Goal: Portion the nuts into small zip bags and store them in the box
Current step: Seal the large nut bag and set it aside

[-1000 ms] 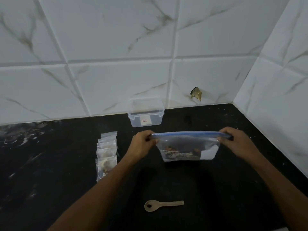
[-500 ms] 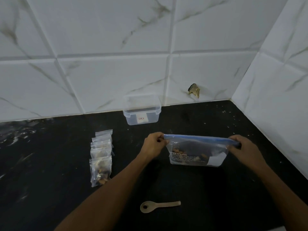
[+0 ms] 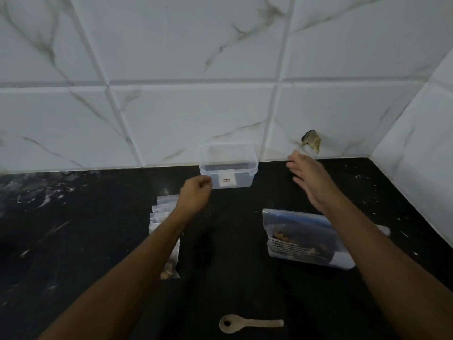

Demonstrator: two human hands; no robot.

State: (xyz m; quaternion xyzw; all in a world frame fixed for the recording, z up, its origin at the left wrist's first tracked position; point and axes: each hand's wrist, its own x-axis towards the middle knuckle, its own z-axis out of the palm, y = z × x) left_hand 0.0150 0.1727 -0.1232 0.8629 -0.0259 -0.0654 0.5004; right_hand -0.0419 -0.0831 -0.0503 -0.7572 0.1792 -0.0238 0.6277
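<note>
A clear plastic box (image 3: 245, 165) with a white label stands open against the tiled wall. My left hand (image 3: 196, 193) hovers just left of its front corner, fingers curled, holding nothing. My right hand (image 3: 310, 179) is stretched out flat to the right of the box, fingers straight. The big zip bag of nuts (image 3: 299, 239) with a blue seal lies flat on the black counter under my right forearm. A row of small zip bags (image 3: 163, 214) holding nuts lies to the left, partly hidden by my left forearm.
A wooden spoon (image 3: 250, 323) lies near the counter's front edge. The black counter (image 3: 85, 229) ends at white marble tiles behind and on the right. A chipped hole (image 3: 311, 140) marks the back wall near the corner.
Both hands let go of the big zip bag, which now lies on the counter. Both hands have moved forward toward the box.
</note>
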